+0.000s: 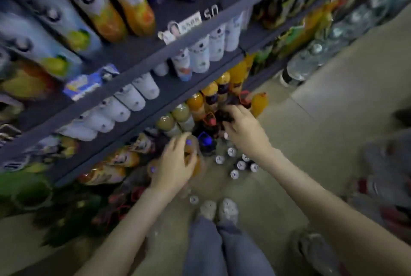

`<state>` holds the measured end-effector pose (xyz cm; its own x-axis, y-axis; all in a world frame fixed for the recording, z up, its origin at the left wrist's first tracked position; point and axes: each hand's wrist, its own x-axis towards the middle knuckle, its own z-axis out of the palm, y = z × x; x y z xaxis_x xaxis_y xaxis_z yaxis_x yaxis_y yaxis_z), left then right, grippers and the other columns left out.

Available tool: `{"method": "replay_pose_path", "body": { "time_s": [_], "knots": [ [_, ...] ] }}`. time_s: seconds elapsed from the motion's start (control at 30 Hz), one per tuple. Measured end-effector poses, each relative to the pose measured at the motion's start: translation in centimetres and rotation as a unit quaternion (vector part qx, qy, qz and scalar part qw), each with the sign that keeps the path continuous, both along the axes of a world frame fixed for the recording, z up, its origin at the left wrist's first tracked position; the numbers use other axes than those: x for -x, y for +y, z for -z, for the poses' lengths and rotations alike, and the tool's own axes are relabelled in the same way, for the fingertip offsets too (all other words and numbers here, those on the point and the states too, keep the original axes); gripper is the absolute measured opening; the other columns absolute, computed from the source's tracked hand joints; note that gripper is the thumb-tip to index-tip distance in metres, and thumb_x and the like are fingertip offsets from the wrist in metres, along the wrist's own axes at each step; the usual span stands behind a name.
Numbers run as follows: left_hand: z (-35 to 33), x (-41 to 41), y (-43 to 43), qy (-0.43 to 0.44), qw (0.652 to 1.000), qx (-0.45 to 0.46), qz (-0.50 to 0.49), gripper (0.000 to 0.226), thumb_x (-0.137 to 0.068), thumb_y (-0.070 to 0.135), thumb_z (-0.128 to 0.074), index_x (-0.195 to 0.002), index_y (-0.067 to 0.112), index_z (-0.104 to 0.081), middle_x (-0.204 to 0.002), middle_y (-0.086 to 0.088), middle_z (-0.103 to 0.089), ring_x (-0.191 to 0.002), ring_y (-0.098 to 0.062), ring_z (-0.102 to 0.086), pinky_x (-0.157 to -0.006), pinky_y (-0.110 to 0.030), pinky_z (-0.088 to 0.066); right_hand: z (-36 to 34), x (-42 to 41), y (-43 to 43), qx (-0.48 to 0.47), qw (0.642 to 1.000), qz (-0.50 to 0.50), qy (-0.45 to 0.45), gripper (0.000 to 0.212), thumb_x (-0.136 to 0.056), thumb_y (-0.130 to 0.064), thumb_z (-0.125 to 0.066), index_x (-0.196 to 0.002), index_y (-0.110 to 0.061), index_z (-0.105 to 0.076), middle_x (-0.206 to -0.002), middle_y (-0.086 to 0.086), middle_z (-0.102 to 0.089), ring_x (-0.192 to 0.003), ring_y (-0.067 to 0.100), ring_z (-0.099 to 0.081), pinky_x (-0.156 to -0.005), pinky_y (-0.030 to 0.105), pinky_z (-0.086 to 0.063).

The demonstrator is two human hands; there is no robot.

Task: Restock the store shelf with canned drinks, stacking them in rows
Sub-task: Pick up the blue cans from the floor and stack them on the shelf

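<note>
Cans (241, 164), silver tops up, stand clustered on the floor (311, 142) before the shelf (142, 64), some partly hidden under the right arm. Left hand (175, 164) curls around an orange bottle (193, 156). Right hand (242, 126) grasps a dark bottle (222, 117), its outline blurred. Shelf labels are unreadable.

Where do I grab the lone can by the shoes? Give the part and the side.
Take the can by its round side wall just under the top rim, coming down from above with fingers on opposite sides. It stands upright on the floor, lid up, apart from the other cans, with the shoes close beside it, so above looks freest.
</note>
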<state>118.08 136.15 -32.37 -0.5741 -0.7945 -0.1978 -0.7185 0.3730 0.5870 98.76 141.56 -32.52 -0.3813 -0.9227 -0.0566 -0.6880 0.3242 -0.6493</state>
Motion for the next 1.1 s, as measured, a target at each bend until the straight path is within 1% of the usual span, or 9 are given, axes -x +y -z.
{"method": "replay_pose_path", "body": {
  "time_s": [0.1,0.23,0.4,0.5,0.6,0.7,0.8,0.9,1.1],
  "knots": [
    [10.8,1.6,2.0,-0.021,0.996,-0.083,0.018,0.045,-0.083,0.023,-0.059,-0.126,0.007,-0.054,-0.122,-0.013,-0.057,-0.113,-0.032,-0.054,-0.093,-0.026,-0.035,12.3,2.2,5.3,-0.12,0.985,0.107,-0.054,0.032,-0.087,-0.004,-0.056,-0.118,0.0,-0.055,-0.111,0.02,-0.056,-0.108,0.038,-0.05,-0.086,0.035,-0.035],
    [26.2,2.5,5.2,-0.079,0.975,-0.201,0.054,0.075,-0.074,0.055,-0.053,-0.139,0.021,-0.04,-0.131,-0.005,-0.049,-0.118,-0.027,-0.051,-0.1,-0.036,-0.041,28.7,2.1,12.4,-0.207,0.949,0.214,-0.104,0.034,-0.086,-0.004,-0.059,-0.12,-0.004,-0.055,-0.11,0.014,-0.059,-0.104,0.033,-0.054,-0.075,0.027,-0.031],
    [42.3,3.9,8.7,-0.122,0.951,-0.25,0.132,0.071,-0.083,0.04,-0.059,-0.144,0.017,-0.031,-0.145,-0.001,-0.037,-0.135,-0.018,-0.032,-0.108,-0.027,-0.026,45.6,0.3,17.8,-0.245,0.903,0.304,-0.181,0.042,-0.085,-0.001,-0.062,-0.126,0.0,-0.052,-0.121,0.016,-0.057,-0.106,0.028,-0.057,-0.088,0.032,-0.042],
    [50.1,5.7,10.3,-0.148,0.951,-0.228,0.145,0.07,-0.088,0.031,-0.06,-0.147,0.017,-0.025,-0.147,-0.003,-0.033,-0.135,-0.019,-0.029,-0.108,-0.027,-0.026,52.5,0.5,18.7,-0.222,0.862,0.391,-0.234,0.052,-0.087,-0.007,-0.062,-0.135,-0.007,-0.044,-0.126,0.01,-0.053,-0.105,0.013,-0.05,-0.086,0.025,-0.039],
    [56.4,8.2,11.0,-0.162,0.954,-0.217,0.132,0.078,-0.087,0.027,-0.061,-0.15,0.014,-0.015,-0.151,-0.006,-0.025,-0.139,-0.021,-0.022,-0.108,-0.025,-0.019,58.1,1.9,18.5,-0.162,0.802,0.488,-0.305,0.059,-0.086,-0.009,-0.065,-0.139,-0.012,-0.039,-0.128,0.007,-0.051,-0.112,0.013,-0.048,-0.088,0.025,-0.039],
    [62.1,10.5,11.6,-0.155,0.958,-0.22,0.1,0.085,-0.083,0.023,-0.067,-0.149,0.01,-0.014,-0.152,-0.01,-0.023,-0.139,-0.023,-0.022,-0.107,-0.025,-0.02,63.5,3.8,18.1,-0.101,0.771,0.524,-0.346,0.066,-0.083,-0.011,-0.068,-0.14,-0.014,-0.035,-0.134,0.002,-0.046,-0.123,0.013,-0.045,-0.103,0.033,-0.04],
    [66.9,11.6,12.4,-0.108,0.968,-0.224,0.047,0.084,-0.074,0.016,-0.076,-0.143,0.008,-0.031,-0.14,-0.015,-0.043,-0.128,-0.03,-0.039,-0.097,-0.025,-0.029,68.2,5.3,17.3,-0.049,0.778,0.525,-0.342,0.055,-0.076,-0.007,-0.072,-0.122,-0.014,-0.045,-0.125,0.004,-0.055,-0.114,0.018,-0.055,-0.1,0.041,-0.045],
    [69.6,11.6,13.3,-0.053,0.977,-0.206,-0.004,0.076,-0.069,0.008,-0.08,-0.136,0.005,-0.044,-0.129,-0.016,-0.055,-0.12,-0.031,-0.051,-0.086,-0.015,-0.03,71.4,5.9,16.5,-0.005,0.802,0.509,-0.313,0.055,-0.068,-0.021,-0.077,-0.114,-0.004,-0.052,-0.112,0.014,-0.061,-0.102,0.024,-0.061,-0.09,0.039,-0.051],
    [67.2,11.2,13.4,0.015,0.974,-0.222,-0.049,0.057,-0.068,0.014,-0.082,-0.118,0.015,-0.055,-0.113,0.0,-0.064,-0.101,-0.005,-0.057,-0.079,0.001,-0.035,69.2,4.6,16.8,0.037,0.784,0.546,-0.292,0.043,-0.076,-0.012,-0.077,-0.113,-0.002,-0.057,-0.106,0.009,-0.067,-0.093,0.009,-0.062,-0.082,0.021,-0.05]
  ]
}}
